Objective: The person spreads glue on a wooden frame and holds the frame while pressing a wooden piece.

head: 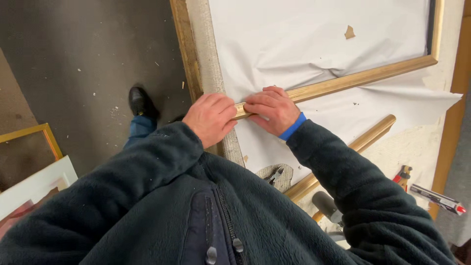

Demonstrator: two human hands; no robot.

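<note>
1. Dark fleece sleeves fill the near view, and both arms reach forward to the end of a long gilded wooden frame moulding [343, 82] lying across white paper [304, 39] on the worktop [208, 59].
2. Closed over the very end of that moulding, the left hand [210, 119] has its fingers curled down on it at the worktop's edge.
3. Just beside it, touching the same strip, the right hand [273, 110] presses flat with fingers together; a blue cuff [293, 127] shows at the wrist.
4. Nearer the person than the right hand lie a second rounded gold moulding [363, 142] and a pair of pliers on a grey cloth [275, 175].
5. Off to the right of the right hand rest a red-handled tool [403, 175] and a utility knife with a red tip [436, 198].
6. Risk, as I judge it: the paper is already creased under the strip, so a sideways push could tear it, and the moulding end sits at the edge, where a slip could drop it to the floor.
7. No containers are in sight; nothing is held in any bin or tray.
</note>
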